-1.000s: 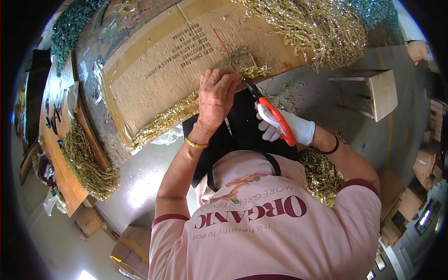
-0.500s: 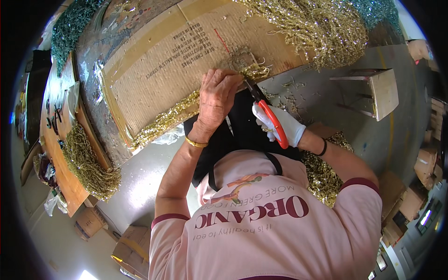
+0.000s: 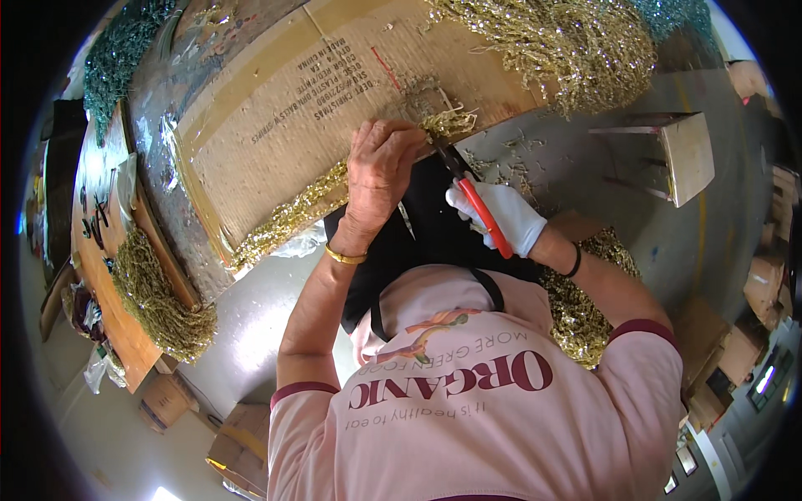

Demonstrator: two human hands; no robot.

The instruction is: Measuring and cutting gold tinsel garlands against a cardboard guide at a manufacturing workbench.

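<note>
A flattened brown cardboard sheet [image 3: 213, 163] bears a large heap of gold tinsel [image 3: 568, 50] at its far right, and a slender gold tinsel bundle [image 3: 288, 215] lies along its near edge. The bare left hand [image 3: 382, 163] pinches that bundle near its right end, fingertips together, while the white-gloved right hand [image 3: 510, 213] is wrapped around red-handled cutters [image 3: 486, 219], whose dark jaws reach the bundle beside those fingertips, their gap indiscernible.
</note>
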